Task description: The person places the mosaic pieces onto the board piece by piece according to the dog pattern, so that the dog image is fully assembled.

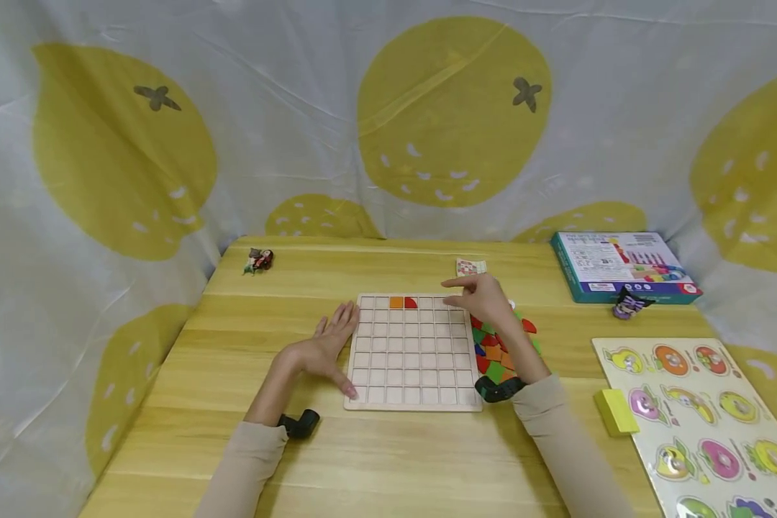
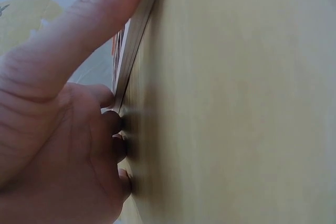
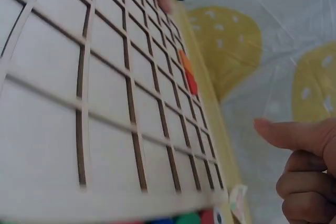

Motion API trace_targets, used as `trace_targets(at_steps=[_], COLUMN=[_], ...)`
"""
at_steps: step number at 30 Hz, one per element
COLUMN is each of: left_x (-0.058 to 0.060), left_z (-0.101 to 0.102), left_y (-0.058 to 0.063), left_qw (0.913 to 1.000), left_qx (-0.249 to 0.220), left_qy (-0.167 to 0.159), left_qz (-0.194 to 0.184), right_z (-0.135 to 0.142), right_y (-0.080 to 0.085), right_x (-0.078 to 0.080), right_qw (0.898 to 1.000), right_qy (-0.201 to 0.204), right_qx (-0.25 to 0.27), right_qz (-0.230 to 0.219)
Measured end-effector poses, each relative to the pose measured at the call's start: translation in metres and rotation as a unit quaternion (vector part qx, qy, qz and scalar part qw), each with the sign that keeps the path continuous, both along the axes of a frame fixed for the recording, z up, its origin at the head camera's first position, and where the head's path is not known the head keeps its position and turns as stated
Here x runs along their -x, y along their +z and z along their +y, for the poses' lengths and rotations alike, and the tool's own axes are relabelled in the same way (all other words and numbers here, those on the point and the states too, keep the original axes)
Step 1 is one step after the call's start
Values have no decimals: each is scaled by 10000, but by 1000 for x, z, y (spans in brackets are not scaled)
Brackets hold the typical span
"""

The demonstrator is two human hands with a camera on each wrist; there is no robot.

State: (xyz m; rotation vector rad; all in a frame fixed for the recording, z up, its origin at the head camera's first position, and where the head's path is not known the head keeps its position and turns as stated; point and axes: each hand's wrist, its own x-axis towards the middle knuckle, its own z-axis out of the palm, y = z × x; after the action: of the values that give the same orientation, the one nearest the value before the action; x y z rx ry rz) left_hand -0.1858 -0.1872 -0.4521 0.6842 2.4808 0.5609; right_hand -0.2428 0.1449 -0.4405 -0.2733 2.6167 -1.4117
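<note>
A wooden grid board [image 1: 395, 360] lies on the table, its squares bare except for an orange square tile [image 1: 396, 302] and a red quarter-round tile [image 1: 411, 303] in the far row. My left hand [image 1: 320, 352] rests against the board's left side, fingers spread and the thumb at the near left corner. Over the far right corner hovers my right hand [image 1: 485, 298], thumb and index finger stretched out and apart. In the right wrist view its other fingers [image 3: 304, 187] are curled, and no tile shows in it. Loose coloured tiles [image 1: 494, 352] lie right of the board, partly under the right forearm.
A small printed card [image 1: 470, 267] lies behind the board. Further right are a boxed set [image 1: 624, 266], a purple figurine [image 1: 629, 303], a yellow block [image 1: 616, 412] and a fruit puzzle board [image 1: 706, 424]. Another small figurine [image 1: 259, 260] stands far left. Fabric hangs behind the table.
</note>
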Motion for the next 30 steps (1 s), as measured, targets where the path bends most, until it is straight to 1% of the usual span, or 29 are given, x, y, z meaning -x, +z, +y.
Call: trace_targets(at_steps=[2, 5, 8, 10, 13, 17, 21, 24, 27, 30], left_x=[0, 0, 0, 0, 1, 3, 3, 2, 2, 1], left_z=[-1, -3, -4, -5, -3, 0, 0, -1, -1, -1], left_y=[-1, -2, -2, -2, -2, -2, -2, -2, -1, 0], left_qw=[10000, 10000, 9998, 9997, 9998, 9999, 10000, 10000, 10000, 10000], left_qx=[-18, -59, -129, -177, -162, -162, -71, -23, -64, -64], left_qy=[17, 63, 113, 131, 97, -15, -24, 1, -10, 12], left_qz=[-2, -30, -62, -58, -32, -7, -32, -52, -32, -52], right_z=[24, 53, 70, 77, 83, 86, 81, 77, 77, 79], right_y=[1, -1, -6, -11, -18, -21, -21, -21, -21, -21], right_x=[-6, -14, -17, -16, -16, -16, -13, -10, -5, 1], right_qw=[9997, 9979, 9947, 9925, 9890, 9849, 9843, 9813, 9823, 9864], right_qy=[-223, -542, -754, -863, -1033, -1309, -1415, -1474, -1415, -1158], right_qx=[-48, -58, 50, -32, -246, -474, -839, -1194, -1132, -713], right_qz=[-68, -340, -695, -869, -1030, -1028, -632, -341, -464, -928])
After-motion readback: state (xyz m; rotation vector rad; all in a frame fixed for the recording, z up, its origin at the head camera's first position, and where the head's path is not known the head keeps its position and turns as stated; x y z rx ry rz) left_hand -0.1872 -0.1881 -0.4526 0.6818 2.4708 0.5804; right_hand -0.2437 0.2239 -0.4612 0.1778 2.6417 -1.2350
